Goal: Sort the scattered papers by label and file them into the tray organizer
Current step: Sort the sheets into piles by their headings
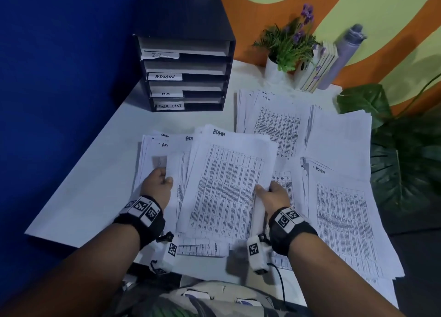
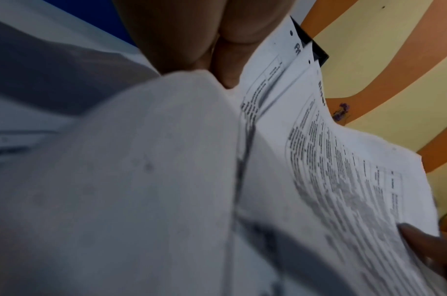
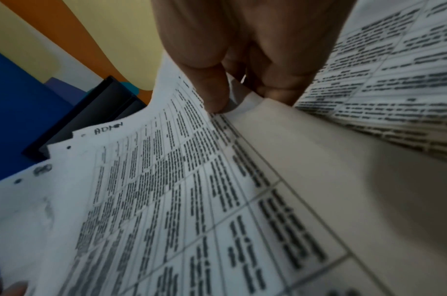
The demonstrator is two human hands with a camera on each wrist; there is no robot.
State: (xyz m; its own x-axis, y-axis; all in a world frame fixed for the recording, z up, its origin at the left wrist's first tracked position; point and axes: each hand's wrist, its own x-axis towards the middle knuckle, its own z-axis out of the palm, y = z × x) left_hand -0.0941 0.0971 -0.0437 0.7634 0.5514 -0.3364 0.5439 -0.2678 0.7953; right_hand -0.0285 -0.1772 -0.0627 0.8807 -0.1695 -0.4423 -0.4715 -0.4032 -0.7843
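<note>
Mid-sort on ADMIN: right hand (image 1: pixel 274 195) fingers pinch the ADMIN stack (image 1: pixel 226 185), left hand (image 1: pixel 158 185) grips sheets (image 1: pixel 171 168). Next, square them up for the tray organizer (image 1: pixel 188 77).

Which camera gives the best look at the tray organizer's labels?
The head view: the tray organizer faces it, showing IT, ADMIN, H.R and TASK LIST. Both wrist views catch only a dark corner of it behind papers, with no labels.

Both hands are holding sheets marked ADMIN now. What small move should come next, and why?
Probably bring the right hand leftward so its ADMIN sheets square up with those the left hand pinches. The sheets are fanned and overlap unevenly, and the ADMIN slot of the tray organizer looks narrow.
</note>
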